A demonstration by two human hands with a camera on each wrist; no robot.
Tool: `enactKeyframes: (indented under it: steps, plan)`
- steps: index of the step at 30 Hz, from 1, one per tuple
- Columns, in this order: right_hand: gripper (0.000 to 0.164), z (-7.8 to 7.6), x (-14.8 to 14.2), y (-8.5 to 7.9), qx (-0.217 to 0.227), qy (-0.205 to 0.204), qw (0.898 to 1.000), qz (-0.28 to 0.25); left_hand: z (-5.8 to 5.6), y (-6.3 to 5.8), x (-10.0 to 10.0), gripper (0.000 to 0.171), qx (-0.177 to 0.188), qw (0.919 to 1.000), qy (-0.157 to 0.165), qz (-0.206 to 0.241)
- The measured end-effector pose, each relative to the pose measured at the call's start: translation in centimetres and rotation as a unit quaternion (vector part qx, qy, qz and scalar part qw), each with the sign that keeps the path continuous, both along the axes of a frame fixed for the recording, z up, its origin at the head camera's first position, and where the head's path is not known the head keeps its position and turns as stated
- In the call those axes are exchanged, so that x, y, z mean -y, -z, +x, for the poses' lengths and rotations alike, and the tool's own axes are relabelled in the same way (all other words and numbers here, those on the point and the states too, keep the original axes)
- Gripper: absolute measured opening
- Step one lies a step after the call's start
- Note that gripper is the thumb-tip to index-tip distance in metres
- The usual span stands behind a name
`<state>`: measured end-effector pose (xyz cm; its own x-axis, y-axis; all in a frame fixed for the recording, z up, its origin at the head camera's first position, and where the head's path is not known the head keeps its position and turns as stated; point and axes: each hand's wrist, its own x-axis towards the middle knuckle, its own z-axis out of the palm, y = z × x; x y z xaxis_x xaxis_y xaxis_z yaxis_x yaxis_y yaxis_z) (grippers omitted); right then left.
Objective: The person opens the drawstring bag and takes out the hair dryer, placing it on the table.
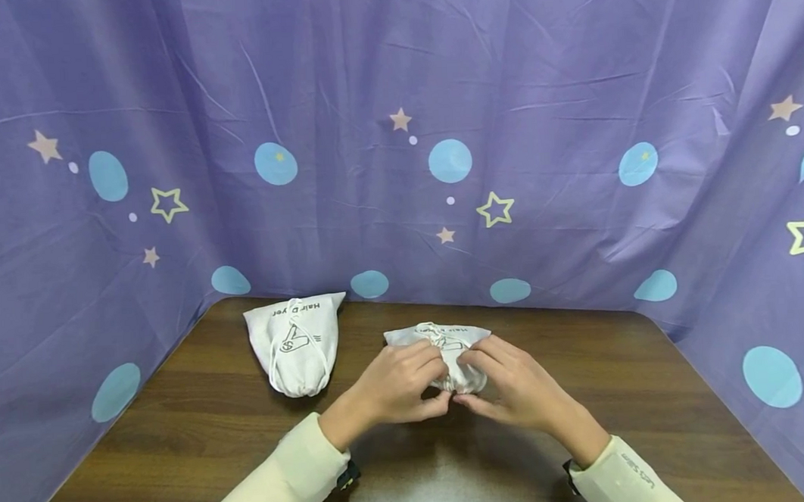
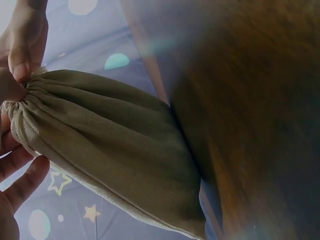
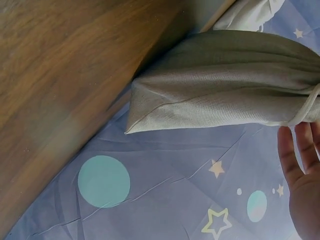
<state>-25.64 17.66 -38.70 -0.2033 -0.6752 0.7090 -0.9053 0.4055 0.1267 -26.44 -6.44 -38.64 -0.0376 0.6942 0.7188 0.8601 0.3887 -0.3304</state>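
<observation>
A white cloth drawstring bag (image 1: 457, 371), printed with lettering and a hair dryer drawing, is between my two hands over the middle of the table. Its gathered mouth faces me, and the wide end points away, down by the tabletop. My left hand (image 1: 405, 380) pinches the puckered mouth from the left, thumb on the near side. From the right, my right hand (image 1: 518, 385) grips the same mouth, its thumb close to the left one. In the left wrist view, pleats fan out from the bag's cinched neck (image 2: 35, 92). White cord loops lie on the printed side, partly covered by fingers.
A second white drawstring bag (image 1: 302, 371), drawn closed and printed "Hair Dryer", lies at the back left of the brown wooden table (image 1: 628, 391). A purple curtain (image 1: 366, 78) with stars and dots stands around the back and sides.
</observation>
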Motion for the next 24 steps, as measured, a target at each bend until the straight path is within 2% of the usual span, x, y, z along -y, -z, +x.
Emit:
enactKeyframes:
  steps: [5, 11, 19, 24]
  plan:
    - [0.034, -0.05, 0.19, -0.09, -0.022, -0.006, 1.000, -0.008, -0.20, 0.06, 0.11, 0.019, 0.001, 0.9999, -0.009, 0.005]
    - [0.037, -0.09, 0.24, -0.04, -0.051, -0.007, 0.998, -0.021, -0.47, 0.15, 0.16, 0.022, 0.017, 0.9987, -0.038, 0.030]
    - [0.031, -0.33, 0.59, -0.35, -0.078, -0.015, 0.995, -0.055, -0.69, 0.12, -0.46, 0.018, -0.013, 0.9970, -0.056, 0.052]
    - [0.020, -0.66, 0.92, -0.53, -0.122, -0.031, 0.989, -0.077, -0.69, -0.09, -0.67, 0.017, -0.019, 0.9960, -0.064, 0.059]
